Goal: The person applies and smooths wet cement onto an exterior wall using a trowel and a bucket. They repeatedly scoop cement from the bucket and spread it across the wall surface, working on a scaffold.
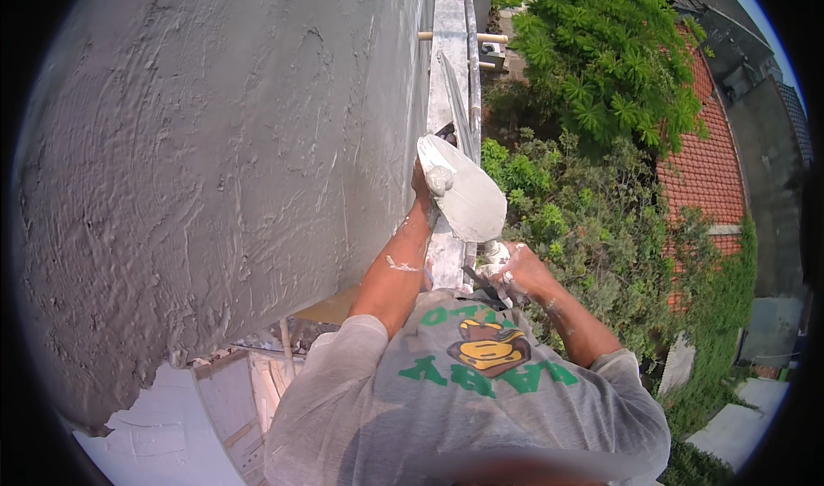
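Observation:
A broad, rounded trowel (472,201), coated in pale wet plaster, is in front of me, its blade slanting up and left from its handle. My right hand (513,270), smeared with plaster, is wrapped round the handle. A lump of plaster (439,179) clings near the blade's left edge. My left hand (420,182) is beside that edge, close to the wall; the blade covers its fingers, so their hold cannot be made out. To my left rises the wall (223,160), covered in grey, damp-looking plaster with ridges and smoother patches.
Beneath me a narrow, plaster-spattered plank (449,100) runs along the wall, with a wooden pole (463,37) crossing it and a long rail (473,65) at its right. Trees (592,65) and a red tiled roof (699,155) are below, right. Pale sheeting (163,430) lies lower left.

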`<action>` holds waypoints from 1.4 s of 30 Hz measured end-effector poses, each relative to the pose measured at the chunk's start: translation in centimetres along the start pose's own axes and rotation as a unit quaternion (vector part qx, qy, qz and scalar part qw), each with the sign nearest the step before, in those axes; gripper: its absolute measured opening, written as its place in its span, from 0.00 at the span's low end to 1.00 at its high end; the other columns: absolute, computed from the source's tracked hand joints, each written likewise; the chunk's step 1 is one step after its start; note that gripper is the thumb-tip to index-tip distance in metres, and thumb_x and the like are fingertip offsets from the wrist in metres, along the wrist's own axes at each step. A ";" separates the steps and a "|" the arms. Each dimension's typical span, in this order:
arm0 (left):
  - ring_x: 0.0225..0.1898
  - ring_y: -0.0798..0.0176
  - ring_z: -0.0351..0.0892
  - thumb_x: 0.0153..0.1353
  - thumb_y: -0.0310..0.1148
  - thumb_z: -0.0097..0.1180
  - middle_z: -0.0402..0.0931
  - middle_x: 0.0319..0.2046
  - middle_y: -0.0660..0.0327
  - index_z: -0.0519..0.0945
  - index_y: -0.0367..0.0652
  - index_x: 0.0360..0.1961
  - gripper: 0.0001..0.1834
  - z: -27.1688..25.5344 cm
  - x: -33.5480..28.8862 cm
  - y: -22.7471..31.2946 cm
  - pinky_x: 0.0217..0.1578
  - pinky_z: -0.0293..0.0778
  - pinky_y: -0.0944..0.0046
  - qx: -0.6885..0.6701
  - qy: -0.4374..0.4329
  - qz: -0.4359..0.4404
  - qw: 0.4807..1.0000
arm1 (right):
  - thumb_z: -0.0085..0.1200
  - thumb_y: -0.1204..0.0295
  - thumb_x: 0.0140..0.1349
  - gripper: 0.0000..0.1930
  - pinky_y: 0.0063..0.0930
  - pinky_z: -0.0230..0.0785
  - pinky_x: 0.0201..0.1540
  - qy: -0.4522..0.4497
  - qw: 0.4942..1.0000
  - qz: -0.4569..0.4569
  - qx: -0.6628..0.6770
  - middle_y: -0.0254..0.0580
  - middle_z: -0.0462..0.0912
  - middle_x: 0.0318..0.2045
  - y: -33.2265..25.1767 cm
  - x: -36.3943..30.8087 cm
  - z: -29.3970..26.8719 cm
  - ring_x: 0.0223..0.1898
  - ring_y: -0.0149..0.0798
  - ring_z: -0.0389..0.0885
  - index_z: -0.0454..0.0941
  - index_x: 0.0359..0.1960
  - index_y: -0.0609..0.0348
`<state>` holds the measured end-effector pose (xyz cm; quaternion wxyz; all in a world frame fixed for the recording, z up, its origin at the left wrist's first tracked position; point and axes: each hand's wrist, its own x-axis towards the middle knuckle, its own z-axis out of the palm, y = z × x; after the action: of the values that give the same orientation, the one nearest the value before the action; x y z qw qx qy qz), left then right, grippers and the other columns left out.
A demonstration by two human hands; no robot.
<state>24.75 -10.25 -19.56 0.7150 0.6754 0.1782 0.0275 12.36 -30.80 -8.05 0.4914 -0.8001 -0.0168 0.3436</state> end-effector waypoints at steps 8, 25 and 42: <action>0.41 0.53 0.80 0.48 0.42 0.62 0.81 0.38 0.54 0.77 0.40 0.44 0.23 -1.4 -3.7 5.9 0.44 0.71 0.57 0.165 0.069 -0.030 0.983 | 0.61 0.73 0.49 0.22 0.31 0.74 0.37 0.190 0.976 -0.031 -0.101 0.49 0.82 0.28 -0.8 4.0 -7.7 0.29 0.40 0.81 0.74 0.46 0.68; 0.40 0.56 0.80 0.46 0.34 0.69 0.80 0.39 0.52 0.73 0.37 0.47 0.27 -0.8 -2.7 1.1 0.44 0.72 0.60 0.158 0.155 0.056 0.974 | 0.62 0.71 0.52 0.12 0.26 0.61 0.12 0.053 0.994 0.062 0.079 0.36 0.74 0.17 0.0 8.3 -9.2 0.12 0.30 0.72 0.70 0.31 0.59; 0.40 0.62 0.77 0.48 0.30 0.64 0.77 0.38 0.56 0.72 0.39 0.47 0.24 -1.8 -3.6 1.9 0.44 0.71 0.63 0.080 0.091 0.138 0.983 | 0.65 0.70 0.46 0.14 0.26 0.66 0.20 0.009 0.996 -0.038 -0.085 0.33 0.76 0.21 -2.7 10.8 -16.2 0.18 0.29 0.73 0.75 0.33 0.57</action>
<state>21.21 -9.39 -16.98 0.6291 0.7432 0.1492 0.1723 30.66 -38.00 -7.11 0.4344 -0.8409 -0.0715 0.3147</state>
